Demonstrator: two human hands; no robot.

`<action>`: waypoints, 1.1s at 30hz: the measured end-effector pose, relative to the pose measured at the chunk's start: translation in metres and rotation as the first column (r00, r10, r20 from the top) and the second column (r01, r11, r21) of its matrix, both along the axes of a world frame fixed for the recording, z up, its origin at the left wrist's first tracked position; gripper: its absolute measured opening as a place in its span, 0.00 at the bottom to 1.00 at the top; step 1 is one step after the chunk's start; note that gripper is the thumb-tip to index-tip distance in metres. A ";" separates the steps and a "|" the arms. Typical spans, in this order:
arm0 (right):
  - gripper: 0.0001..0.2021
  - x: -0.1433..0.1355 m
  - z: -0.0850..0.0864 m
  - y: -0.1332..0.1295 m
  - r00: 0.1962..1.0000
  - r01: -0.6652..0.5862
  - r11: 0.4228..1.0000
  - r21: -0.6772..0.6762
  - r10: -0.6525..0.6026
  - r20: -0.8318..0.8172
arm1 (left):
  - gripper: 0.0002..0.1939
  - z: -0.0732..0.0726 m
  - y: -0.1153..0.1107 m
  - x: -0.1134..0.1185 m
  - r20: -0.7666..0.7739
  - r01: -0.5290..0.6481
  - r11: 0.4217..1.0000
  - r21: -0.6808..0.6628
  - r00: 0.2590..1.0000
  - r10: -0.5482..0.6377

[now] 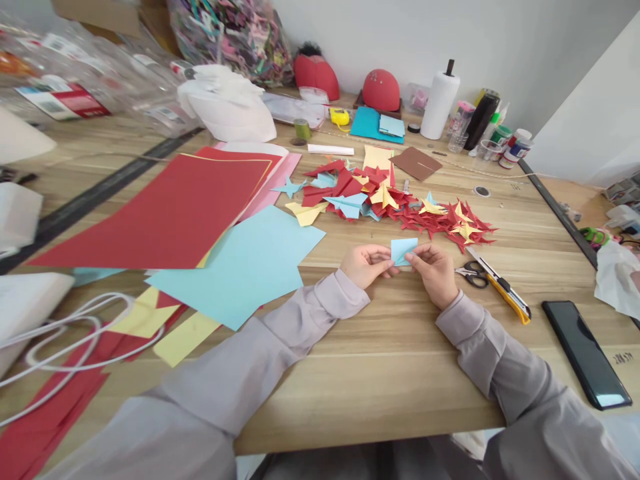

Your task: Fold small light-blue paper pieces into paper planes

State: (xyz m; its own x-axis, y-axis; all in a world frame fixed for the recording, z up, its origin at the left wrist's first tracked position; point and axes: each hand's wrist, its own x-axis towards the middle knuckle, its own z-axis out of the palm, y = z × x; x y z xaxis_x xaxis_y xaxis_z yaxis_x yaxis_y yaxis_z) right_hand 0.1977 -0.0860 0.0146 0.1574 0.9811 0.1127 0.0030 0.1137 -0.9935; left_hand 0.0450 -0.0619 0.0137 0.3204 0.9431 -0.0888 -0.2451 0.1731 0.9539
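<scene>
Small blue paper (401, 247): held before folded-paper pile (345, 189), left side clamped in your left hand's (369, 264) fingers, right side in your right hand's (434, 272), likely for steadiness. Scissors (473, 274), cutter (503, 288) near right hand, presumably for easy reach.

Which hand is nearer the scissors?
Right. The right hand is just left of the scissors, apart from them; the left hand is farther left, beyond the blue paper that both hands hold.

Brt, w/ blurry stretched edges
</scene>
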 end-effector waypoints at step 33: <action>0.14 0.000 -0.002 0.002 0.996 -0.023 0.999 -0.047 0.019 -0.089 | 0.19 -0.005 0.002 -0.001 -0.051 0.088 0.995 0.044 0.995 -0.085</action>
